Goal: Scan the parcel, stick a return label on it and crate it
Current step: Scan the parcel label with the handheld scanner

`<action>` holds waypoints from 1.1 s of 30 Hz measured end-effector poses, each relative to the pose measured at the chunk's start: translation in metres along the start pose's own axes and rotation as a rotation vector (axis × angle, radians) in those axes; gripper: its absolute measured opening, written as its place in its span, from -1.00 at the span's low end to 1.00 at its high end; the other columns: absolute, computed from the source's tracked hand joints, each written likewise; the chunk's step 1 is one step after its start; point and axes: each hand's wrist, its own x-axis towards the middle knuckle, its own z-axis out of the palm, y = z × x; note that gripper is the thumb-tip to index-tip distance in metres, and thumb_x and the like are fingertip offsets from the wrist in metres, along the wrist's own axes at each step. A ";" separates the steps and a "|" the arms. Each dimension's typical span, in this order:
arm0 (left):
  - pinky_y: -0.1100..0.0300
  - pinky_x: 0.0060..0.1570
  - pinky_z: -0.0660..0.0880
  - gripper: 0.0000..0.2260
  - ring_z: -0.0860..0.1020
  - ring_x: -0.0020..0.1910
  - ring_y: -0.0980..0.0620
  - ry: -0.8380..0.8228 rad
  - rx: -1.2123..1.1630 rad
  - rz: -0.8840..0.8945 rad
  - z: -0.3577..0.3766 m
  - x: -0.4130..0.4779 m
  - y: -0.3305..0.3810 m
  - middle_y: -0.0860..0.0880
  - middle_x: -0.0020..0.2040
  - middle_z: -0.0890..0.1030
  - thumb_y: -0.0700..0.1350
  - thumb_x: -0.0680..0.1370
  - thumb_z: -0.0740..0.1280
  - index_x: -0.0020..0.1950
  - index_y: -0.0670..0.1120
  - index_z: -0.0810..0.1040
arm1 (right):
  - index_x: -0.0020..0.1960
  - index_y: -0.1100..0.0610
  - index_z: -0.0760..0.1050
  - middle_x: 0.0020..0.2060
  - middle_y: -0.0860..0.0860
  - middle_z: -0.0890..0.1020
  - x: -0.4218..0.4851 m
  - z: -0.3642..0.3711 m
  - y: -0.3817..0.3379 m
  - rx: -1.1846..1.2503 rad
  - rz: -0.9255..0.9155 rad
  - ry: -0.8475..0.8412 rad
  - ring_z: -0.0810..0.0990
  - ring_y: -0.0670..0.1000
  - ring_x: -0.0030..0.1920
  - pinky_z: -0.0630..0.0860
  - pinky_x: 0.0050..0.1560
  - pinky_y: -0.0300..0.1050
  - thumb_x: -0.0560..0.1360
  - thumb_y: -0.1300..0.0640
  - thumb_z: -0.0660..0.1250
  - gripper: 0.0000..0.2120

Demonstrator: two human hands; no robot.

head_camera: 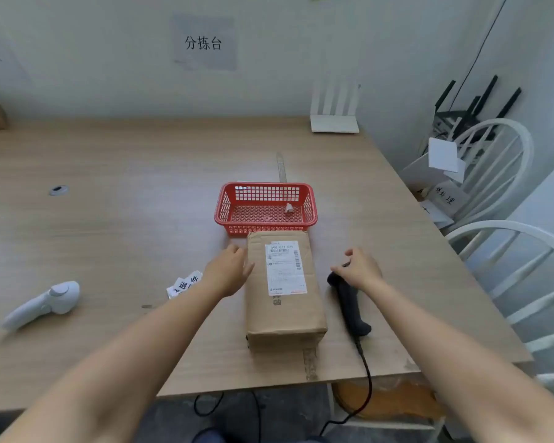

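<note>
Two hands flanked the parcel at lower centre of the desk: left hand open against its side, right hand loosely curled over the scanner. Stiff, probably light; best gripped by its long sides.

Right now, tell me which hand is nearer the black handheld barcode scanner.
Right. The right hand rests over the black handheld barcode scanner's head; the left hand is across the brown paper-wrapped parcel, at its left edge.

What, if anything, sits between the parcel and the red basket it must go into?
Nothing visible. The parcel lies directly in front of the red basket, its far end nearly touching the near rim. Only a small scrap of paper lies inside.
</note>
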 end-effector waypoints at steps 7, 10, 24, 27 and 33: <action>-0.07 0.22 0.44 -0.57 0.40 0.33 -0.14 -0.047 -0.021 -0.048 0.012 -0.005 -0.009 -0.15 0.38 0.38 0.02 0.58 0.12 0.40 -0.13 0.26 | 0.29 0.20 0.15 0.27 0.26 0.33 -0.016 0.035 0.019 -0.065 0.127 0.003 0.42 0.31 0.22 0.42 0.20 0.14 0.33 0.07 0.44 -0.32; -0.08 0.27 0.41 -0.57 0.37 0.35 -0.15 -0.065 -0.039 -0.048 0.015 -0.009 -0.010 -0.16 0.40 0.34 0.01 0.58 0.12 0.40 -0.16 0.25 | 0.27 0.22 0.11 0.28 0.26 0.31 -0.018 0.046 0.020 -0.047 0.144 0.026 0.43 0.33 0.21 0.43 0.17 0.15 0.33 0.11 0.46 -0.30; -0.03 0.41 0.28 0.15 0.29 0.41 -0.09 -0.166 -0.581 -0.190 0.051 -0.027 0.009 -0.16 0.42 0.29 0.22 0.09 0.53 0.48 -0.07 -0.04 | 0.34 0.17 0.13 0.33 0.24 0.27 -0.025 0.063 0.018 -0.086 0.170 0.127 0.31 0.29 0.29 0.32 0.23 0.15 0.38 0.04 0.38 -0.35; -0.05 0.37 0.34 0.19 0.36 0.38 -0.07 -0.152 -0.679 -0.204 0.054 -0.025 0.010 -0.10 0.40 0.35 0.25 -0.01 0.52 0.45 -0.04 -0.01 | 0.29 0.18 0.21 0.33 0.21 0.28 -0.025 0.065 0.009 -0.072 0.104 0.151 0.27 0.27 0.32 0.30 0.25 0.16 0.36 0.00 0.37 -0.39; -0.01 0.34 0.39 0.02 0.46 0.29 -0.07 -0.078 -0.859 -0.246 0.060 -0.026 0.015 -0.07 0.32 0.46 0.01 0.07 0.62 0.38 -0.06 0.13 | 0.28 0.19 0.24 0.36 0.20 0.26 -0.024 0.067 0.009 -0.040 0.154 0.141 0.23 0.26 0.36 0.27 0.30 0.17 0.38 -0.03 0.35 -0.41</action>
